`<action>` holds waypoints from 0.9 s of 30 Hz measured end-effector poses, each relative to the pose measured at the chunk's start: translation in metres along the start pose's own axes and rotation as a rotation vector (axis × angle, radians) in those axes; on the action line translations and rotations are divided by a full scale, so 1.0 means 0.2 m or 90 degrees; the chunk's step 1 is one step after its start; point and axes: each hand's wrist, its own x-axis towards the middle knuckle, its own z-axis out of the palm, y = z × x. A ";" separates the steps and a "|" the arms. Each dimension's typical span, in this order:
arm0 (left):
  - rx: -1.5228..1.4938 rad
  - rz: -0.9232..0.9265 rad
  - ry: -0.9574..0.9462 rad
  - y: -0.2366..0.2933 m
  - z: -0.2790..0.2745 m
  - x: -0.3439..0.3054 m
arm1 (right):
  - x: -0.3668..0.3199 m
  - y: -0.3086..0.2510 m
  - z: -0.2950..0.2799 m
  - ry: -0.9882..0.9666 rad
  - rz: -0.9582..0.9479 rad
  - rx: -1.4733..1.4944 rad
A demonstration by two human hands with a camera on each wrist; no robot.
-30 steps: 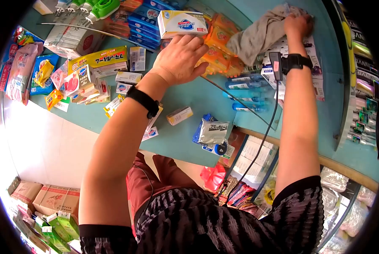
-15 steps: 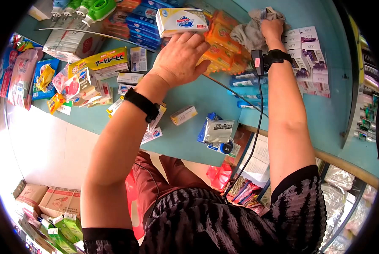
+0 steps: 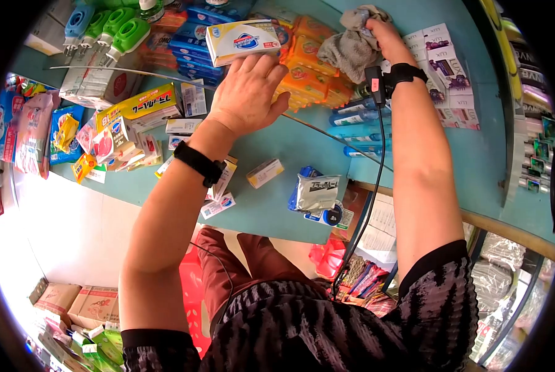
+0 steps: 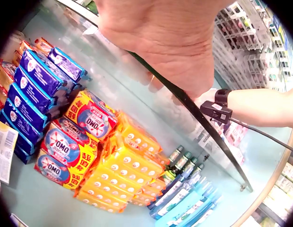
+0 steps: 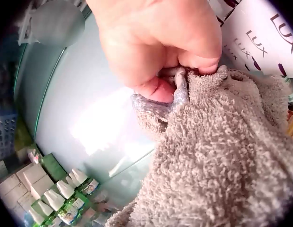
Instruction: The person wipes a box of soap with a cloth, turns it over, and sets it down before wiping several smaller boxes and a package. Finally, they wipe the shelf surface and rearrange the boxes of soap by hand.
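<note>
In the head view my right hand point(image 3: 386, 40) pinches a grey terry cloth point(image 3: 350, 56) behind the orange packs. The right wrist view shows thumb and fingers bunching the cloth point(image 5: 222, 142), which hangs in folds. My left hand point(image 3: 247, 93) rests at the edge of a glass shelf, fingers extended and thumb apart, just below a white and yellow soap box point(image 3: 243, 42). From the left wrist, the hand point(image 4: 165, 42) lies across the dark glass edge point(image 4: 203, 120), over stacked OMO packs point(image 4: 61, 146) and orange packs point(image 4: 118, 165).
White LUX boxes point(image 3: 442, 74) are stacked right of the cloth. Blue bottles point(image 3: 358, 118) lie below the glass edge. Several soap boxes, a small box point(image 3: 265, 173) and a silver packet point(image 3: 316, 192) sit on the counter. A black cable point(image 3: 376, 167) hangs from the right wrist.
My right hand has carried the cloth leftward off the LUX boxes, which now show more fully. The left hand stays by the soap box while the head view shifts slightly.
</note>
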 end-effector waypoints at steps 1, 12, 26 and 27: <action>0.005 0.001 0.004 0.00 0.00 0.00 | 0.04 0.02 0.00 -0.037 -0.029 -0.013; 0.043 0.023 0.003 0.00 0.01 0.00 | -0.47 -0.38 0.22 -0.013 -0.118 -0.086; 0.036 0.022 -0.019 0.00 0.00 0.01 | -0.05 -0.06 0.21 0.628 -0.352 -0.505; 0.034 0.023 -0.019 0.00 -0.01 0.01 | -0.07 -0.07 0.21 0.619 -0.405 -0.380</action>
